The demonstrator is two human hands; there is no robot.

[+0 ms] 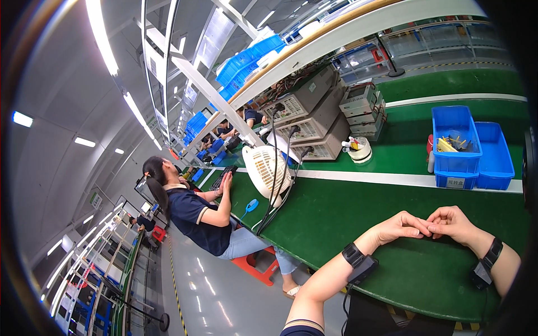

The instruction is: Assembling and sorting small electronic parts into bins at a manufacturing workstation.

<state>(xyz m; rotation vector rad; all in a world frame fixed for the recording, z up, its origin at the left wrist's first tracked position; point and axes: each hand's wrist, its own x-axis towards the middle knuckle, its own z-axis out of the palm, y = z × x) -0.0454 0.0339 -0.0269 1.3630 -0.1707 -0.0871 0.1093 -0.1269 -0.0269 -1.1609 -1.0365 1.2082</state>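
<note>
Over the near edge of the green-topped workbench [330, 224], my left hand [397, 227] and my right hand [453, 225] meet at the fingertips. The fingers of both are curled and pinched together. Anything between them is too small or too hidden to make out. Each wrist carries a black strap with a small dark box. Beyond my hands stands a blue bin [457, 143] with yellow and dark small parts in it. A second blue bin [493, 157] sits beside it on the right, and a red-and-white bottle [430, 152] is partly hidden on its left.
Grey metal units [314, 126] with black cables are stacked at the back. Left of them are a white slotted housing [266, 173], a round white holder [358, 150] and a blue tag [251, 206]. A co-worker [196, 215] sits at the bench on a red stool [256, 267].
</note>
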